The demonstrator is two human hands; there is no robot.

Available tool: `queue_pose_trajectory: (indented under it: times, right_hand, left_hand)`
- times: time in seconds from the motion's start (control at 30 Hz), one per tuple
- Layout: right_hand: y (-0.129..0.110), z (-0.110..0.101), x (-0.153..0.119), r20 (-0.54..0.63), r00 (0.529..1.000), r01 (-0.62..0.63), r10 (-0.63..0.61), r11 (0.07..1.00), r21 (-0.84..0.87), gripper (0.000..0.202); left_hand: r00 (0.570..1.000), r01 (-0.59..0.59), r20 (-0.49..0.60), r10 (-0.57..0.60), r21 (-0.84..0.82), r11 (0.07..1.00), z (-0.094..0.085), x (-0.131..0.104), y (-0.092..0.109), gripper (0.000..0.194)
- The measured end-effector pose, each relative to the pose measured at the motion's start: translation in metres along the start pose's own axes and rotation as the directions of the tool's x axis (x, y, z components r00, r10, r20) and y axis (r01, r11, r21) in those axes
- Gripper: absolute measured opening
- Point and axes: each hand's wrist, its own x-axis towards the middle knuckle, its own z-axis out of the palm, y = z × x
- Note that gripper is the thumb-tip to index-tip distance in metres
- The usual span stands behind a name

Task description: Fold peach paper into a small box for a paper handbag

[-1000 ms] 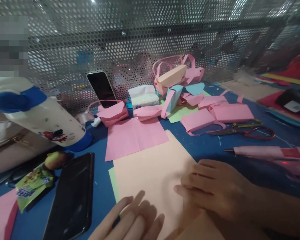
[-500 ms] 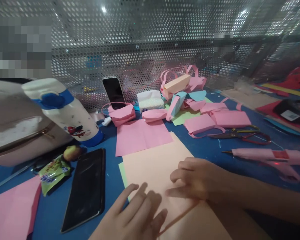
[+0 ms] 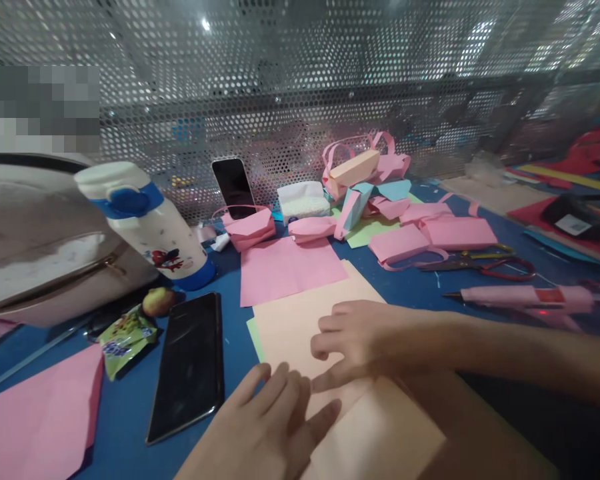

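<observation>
Peach paper (image 3: 290, 320) lies in front of me, with a folded flap (image 3: 380, 433) raised at its near side. My left hand (image 3: 275, 420) rests at the flap's left edge, fingers bent and apart, thumb pointing right. My right hand (image 3: 355, 340) presses on the paper just above the flap, its index finger stretched toward my left hand and its other fingers curled. Neither hand visibly grips anything. A pink sheet (image 3: 290, 270) lies under the far edge of the peach paper, and a green sheet edge (image 3: 255, 339) shows at its left.
A black phone (image 3: 187, 367), snack packet (image 3: 127, 340), white bottle (image 3: 150, 227) and bag (image 3: 40, 247) stand left. Pink paper bags (image 3: 460, 232), scissors (image 3: 505, 267) and a pink glue gun (image 3: 530, 299) lie right. Another phone (image 3: 233, 187) leans against the mesh wall (image 3: 280, 67).
My right hand has moved left, closer to my left hand. The folded flap of peach paper now shows more below it. The whole view has shifted slightly.
</observation>
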Motion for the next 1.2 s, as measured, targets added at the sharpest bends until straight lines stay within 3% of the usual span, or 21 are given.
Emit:
queue_pose_trajectory:
  times: [0.13, 0.37, 0.67, 0.93, 1.1, 1.2]
  right_hand:
    - [-0.001, 0.004, 0.000, -0.019, 1.000, -0.002, 0.002, 1.000, 0.018, 0.035]
    - [-0.008, 0.001, -0.028, 0.035, 0.988, -0.153, 0.152, 0.986, 0.060, 0.040]
    - [-0.025, 0.013, -0.072, 0.018, 0.942, -0.332, 0.336, 0.936, -0.119, 0.036]
    - [-0.037, 0.016, -0.077, -0.059, 0.908, -0.419, 0.415, 0.894, -0.158, 0.028]
    - [-0.051, 0.014, -0.069, -0.079, 0.886, -0.463, 0.457, 0.876, -0.133, 0.019]
    - [-0.061, 0.009, -0.075, -0.042, 0.873, -0.487, 0.486, 0.871, -0.059, 0.037]
  left_hand:
    - [1.000, 0.010, -0.007, -0.010, -0.002, 1.000, 0.000, 0.001, 0.000, 0.031]
    - [0.999, -0.012, -0.038, 0.012, 0.004, 1.000, -0.001, 0.003, -0.001, 0.034]
    - [1.000, -0.026, -0.015, 0.026, -0.007, 1.000, -0.001, 0.003, -0.002, 0.032]
    - [0.996, -0.019, -0.091, 0.017, -0.015, 1.000, 0.003, 0.006, 0.003, 0.028]
    - [0.970, -0.066, -0.242, 0.025, -0.166, 0.984, 0.012, 0.010, 0.011, 0.035]
    - [0.975, 0.003, -0.213, -0.070, -0.300, 0.954, 0.013, 0.008, 0.014, 0.038]
